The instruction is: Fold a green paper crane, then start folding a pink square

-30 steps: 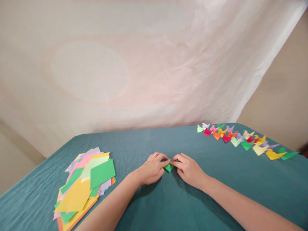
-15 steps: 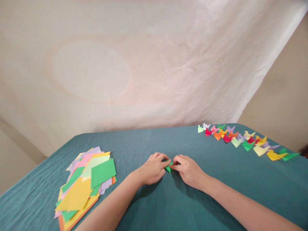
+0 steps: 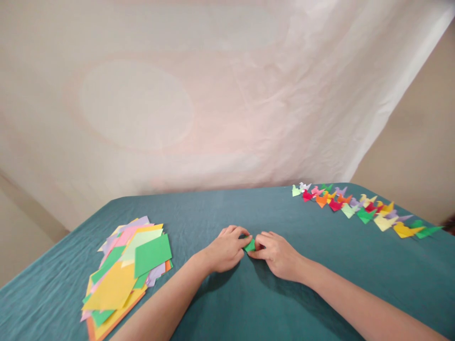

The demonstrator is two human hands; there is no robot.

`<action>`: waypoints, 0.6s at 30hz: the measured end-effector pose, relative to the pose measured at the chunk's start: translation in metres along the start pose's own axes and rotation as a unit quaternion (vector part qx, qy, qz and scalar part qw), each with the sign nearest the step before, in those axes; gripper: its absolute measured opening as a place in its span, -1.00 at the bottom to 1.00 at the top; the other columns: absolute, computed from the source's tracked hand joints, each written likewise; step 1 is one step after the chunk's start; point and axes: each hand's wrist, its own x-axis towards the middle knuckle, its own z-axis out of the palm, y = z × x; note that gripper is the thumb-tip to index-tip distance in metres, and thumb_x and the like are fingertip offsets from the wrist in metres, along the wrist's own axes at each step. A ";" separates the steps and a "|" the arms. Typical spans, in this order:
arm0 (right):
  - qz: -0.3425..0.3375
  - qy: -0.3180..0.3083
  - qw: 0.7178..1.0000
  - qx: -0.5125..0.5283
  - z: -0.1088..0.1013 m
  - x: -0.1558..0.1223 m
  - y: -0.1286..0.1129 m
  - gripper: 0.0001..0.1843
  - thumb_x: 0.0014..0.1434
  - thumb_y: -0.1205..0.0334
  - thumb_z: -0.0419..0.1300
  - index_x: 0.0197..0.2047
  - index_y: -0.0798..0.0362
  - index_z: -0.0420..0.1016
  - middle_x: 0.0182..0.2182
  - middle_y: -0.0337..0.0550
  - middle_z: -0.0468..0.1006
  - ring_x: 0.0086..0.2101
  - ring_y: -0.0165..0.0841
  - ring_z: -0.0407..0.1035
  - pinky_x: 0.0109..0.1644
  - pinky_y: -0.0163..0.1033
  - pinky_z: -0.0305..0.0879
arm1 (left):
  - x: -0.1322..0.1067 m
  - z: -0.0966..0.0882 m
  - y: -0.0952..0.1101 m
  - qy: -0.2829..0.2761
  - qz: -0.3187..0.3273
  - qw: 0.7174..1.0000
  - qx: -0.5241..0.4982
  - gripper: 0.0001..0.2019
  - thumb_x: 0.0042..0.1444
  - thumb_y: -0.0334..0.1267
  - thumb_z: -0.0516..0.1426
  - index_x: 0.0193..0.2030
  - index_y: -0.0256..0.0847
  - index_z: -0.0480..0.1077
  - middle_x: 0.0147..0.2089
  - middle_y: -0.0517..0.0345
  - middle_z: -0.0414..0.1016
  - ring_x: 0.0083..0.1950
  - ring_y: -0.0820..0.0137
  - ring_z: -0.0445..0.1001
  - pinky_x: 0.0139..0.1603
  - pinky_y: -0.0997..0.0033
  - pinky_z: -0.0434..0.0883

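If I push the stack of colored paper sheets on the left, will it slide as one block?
Probably not: the paper sheets lie loose and fanned out, so they would likely slip apart. They look thin, light and floppy.

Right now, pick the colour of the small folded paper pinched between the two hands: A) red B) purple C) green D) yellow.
C: the small folded paper pressed on the teal tablecloth between the left hand and the right hand is green, like the top sheet of the paper stack.
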 end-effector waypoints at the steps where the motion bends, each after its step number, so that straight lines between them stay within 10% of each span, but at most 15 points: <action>1: 0.001 0.001 1.000 0.005 0.000 0.000 0.000 -0.69 0.26 0.32 -0.03 -0.13 -0.15 0.51 -0.36 -0.17 0.40 -0.29 -0.36 0.21 -0.23 -0.22 0.08 | 0.000 0.000 0.000 0.000 0.001 1.000 0.000 -0.66 0.10 -0.40 -0.07 -0.01 -0.12 0.31 0.06 0.07 0.24 0.07 0.22 0.19 0.10 0.16 0.18; 18: 0.092 0.042 0.994 -0.046 0.011 0.002 0.005 -0.67 0.22 0.46 -0.06 -0.19 0.04 0.51 -0.38 -0.12 0.34 -0.32 -0.34 0.17 -0.24 -0.25 0.15 | -0.001 0.001 -0.005 0.002 0.015 1.000 0.005 -0.59 0.09 -0.42 -0.08 0.08 -0.09 0.27 0.08 0.08 0.29 0.09 0.22 0.21 0.12 0.15 0.17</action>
